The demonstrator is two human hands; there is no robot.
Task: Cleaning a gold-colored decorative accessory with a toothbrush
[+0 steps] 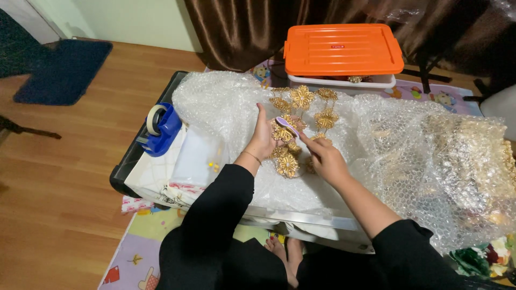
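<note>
Bubble wrap (408,145) table, orange-lidded bin (344,53) shut

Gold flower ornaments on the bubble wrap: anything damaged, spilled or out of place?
Nothing stands out. The gold flower ornaments lie together on the bubble wrap, with the left hand and right hand on them. No breakage is visible.

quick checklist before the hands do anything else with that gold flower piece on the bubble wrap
1. Left hand on the gold flower ornament: ok, cupping its middle.
2. Right hand on the small lilac tool: ok, fingers pinch it.
3. Ornament lies on bubble wrap: ok.
4. Tape dispenser apart from the hands: ok, at the left edge.
5. Orange-lidded box shut: ok.
6. Tool's tip touching the ornament: cannot tell.
</note>
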